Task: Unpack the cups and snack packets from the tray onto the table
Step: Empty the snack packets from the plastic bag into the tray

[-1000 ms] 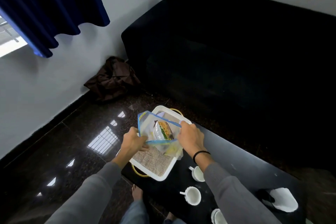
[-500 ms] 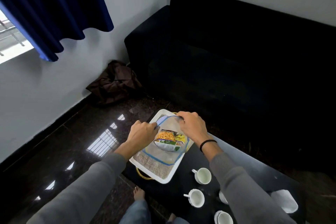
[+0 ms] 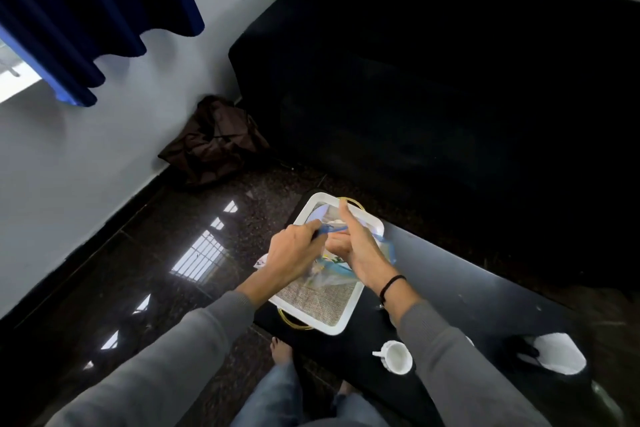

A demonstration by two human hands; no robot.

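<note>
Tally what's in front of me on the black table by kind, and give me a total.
White tray: 1
White cup in plain view: 1
Clear blue-edged bag, held over the tray: 1
Unidentified white thing at the right: 1
Total: 4. The right sleeve may hide more cups.

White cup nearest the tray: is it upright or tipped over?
Upright. The white cup stands on the black table, its round mouth facing up and its handle pointing sideways.
</note>
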